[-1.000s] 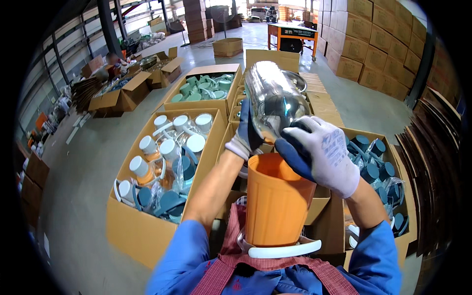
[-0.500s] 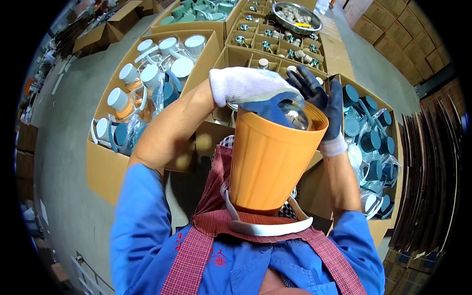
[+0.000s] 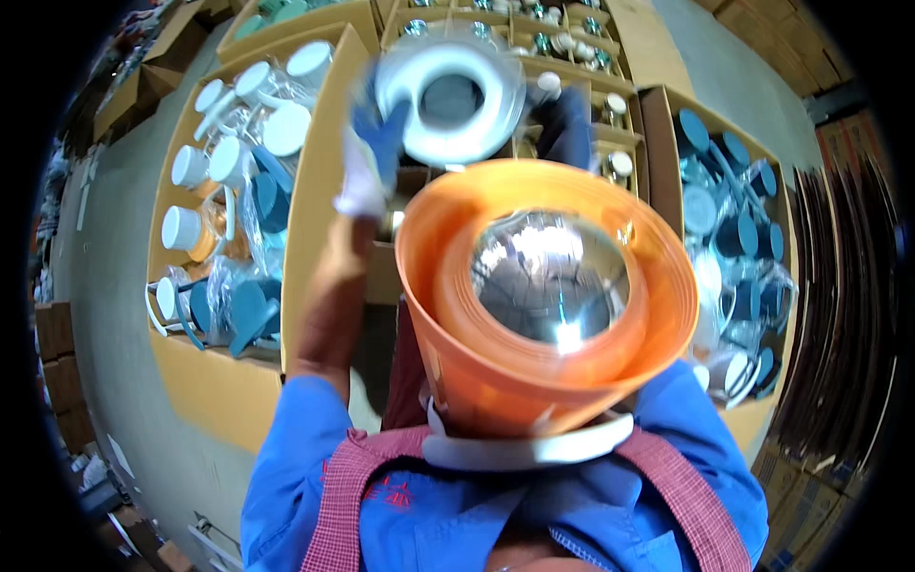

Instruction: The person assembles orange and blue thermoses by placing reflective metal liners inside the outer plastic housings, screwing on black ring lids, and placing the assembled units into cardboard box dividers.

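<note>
An orange vacuum-jug body point(image 3: 429, 324) stands against my apron, its wide mouth tipped up. Inside it shows the rounded, mirror-silver end of a glass liner point(image 3: 553, 276). Beyond the mouth, a white round ring-shaped part point(image 3: 405, 71) with a dark centre is blurred by motion. My left hand point(image 3: 372, 153), in a white and blue glove, grips this ring at its left edge. To the ring's right is my right hand point(image 3: 564, 133) in a dark blue glove; the orange rim hides part of it and its fingers are smeared.
Left stands a carton point(image 3: 315, 210) of white-lidded and teal jugs in plastic. On the right, another carton point(image 3: 658, 124) holds teal jugs. Ahead is a divided carton point(image 3: 629, 195) with silvery liners and white-capped pieces. Flattened cardboard point(image 3: 829, 315) is stacked far right.
Both hands have left the orange body's mouth and moved forward. The white ring has come into view at my left hand. The body's mouth has tilted, showing more of the silver liner.
</note>
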`<state>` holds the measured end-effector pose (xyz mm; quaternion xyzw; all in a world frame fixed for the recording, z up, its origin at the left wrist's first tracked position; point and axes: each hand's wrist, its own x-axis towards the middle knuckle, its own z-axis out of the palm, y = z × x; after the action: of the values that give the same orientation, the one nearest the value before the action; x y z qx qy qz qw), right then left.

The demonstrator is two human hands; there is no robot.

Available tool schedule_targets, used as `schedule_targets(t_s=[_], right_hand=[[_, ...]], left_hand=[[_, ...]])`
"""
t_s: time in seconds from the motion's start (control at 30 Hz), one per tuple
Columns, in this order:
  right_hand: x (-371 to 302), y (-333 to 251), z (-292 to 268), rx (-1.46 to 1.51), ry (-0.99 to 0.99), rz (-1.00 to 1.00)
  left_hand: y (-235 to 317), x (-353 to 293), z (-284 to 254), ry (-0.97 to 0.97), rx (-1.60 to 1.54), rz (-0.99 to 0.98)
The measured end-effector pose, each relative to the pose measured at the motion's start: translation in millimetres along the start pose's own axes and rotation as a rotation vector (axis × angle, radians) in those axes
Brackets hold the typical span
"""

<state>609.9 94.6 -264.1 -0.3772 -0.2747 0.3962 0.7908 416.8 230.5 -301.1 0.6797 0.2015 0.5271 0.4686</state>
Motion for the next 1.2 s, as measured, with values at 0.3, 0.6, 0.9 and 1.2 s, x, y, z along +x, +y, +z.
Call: schedule_targets(t_s=[0.3, 0.6, 0.9, 1.2], right_hand=[[-102, -113, 36, -0.116, -0.34, -0.064], [-106, -116, 39, -0.078, -0.176, 0.009], [-116, -153, 43, -0.543, -0.274, -0.293], [-114, -156, 47, -0.294, -0.233, -0.063]], left_hand=[[225, 13, -6, -0.831, 0.051, 0.341], [243, -13, -6, -0.698, 0.16, 0.265], [220, 6, -1, -0.71, 0.036, 0.42], [253, -6, -18, -0.608, 0.347, 0.419]])
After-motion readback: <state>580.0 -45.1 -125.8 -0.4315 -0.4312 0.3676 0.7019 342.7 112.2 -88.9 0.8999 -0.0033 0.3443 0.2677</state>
